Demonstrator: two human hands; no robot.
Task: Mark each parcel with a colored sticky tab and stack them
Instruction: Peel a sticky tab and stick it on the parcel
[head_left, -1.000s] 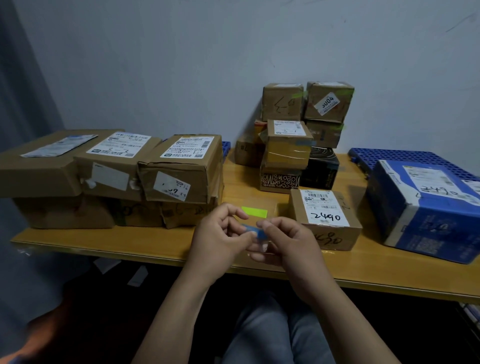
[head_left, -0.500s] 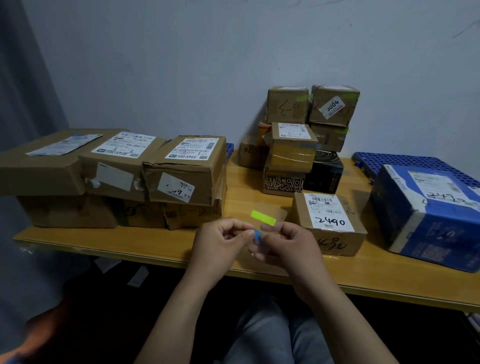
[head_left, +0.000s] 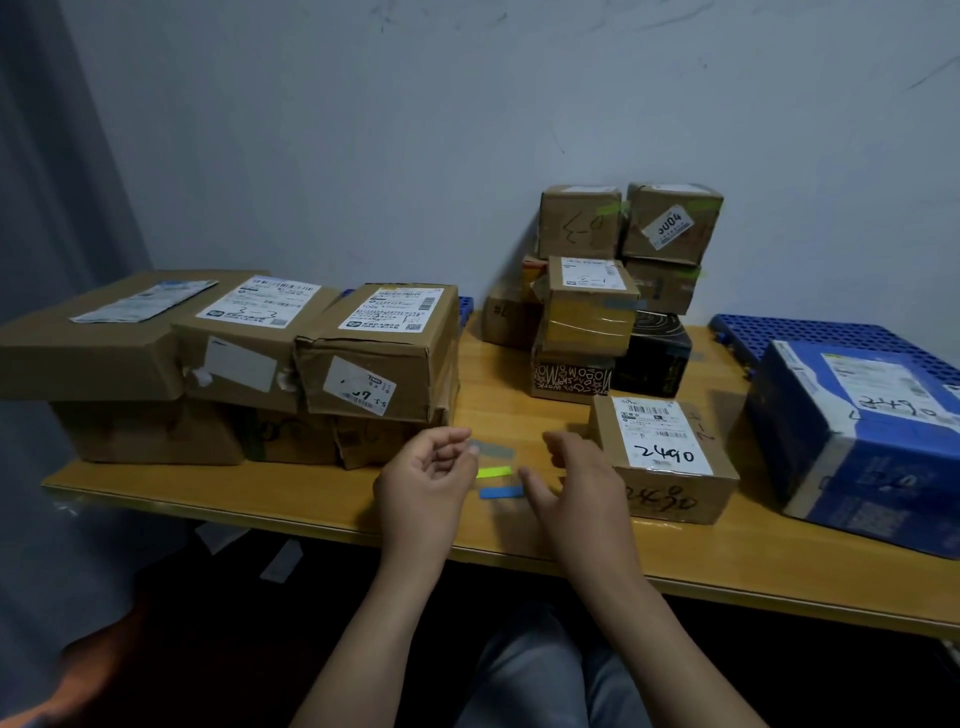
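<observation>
Both hands were apart over the wooden surface (head_left: 311, 499). The left hand (head_left: 423, 486) had its fingers loosely curled, with the fingertips at the end of a grey tab (head_left: 493, 450); through the blur I could not tell whether it pinched that tab. The right hand (head_left: 579, 483) was relaxed and gripped nothing. A green tab (head_left: 494, 472) and a blue tab (head_left: 501, 492) lay between them, near the parcel marked 2490 (head_left: 670, 467).

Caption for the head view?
Left hand and right hand flank green tab and blue tab beside 2490 parcel.
</observation>
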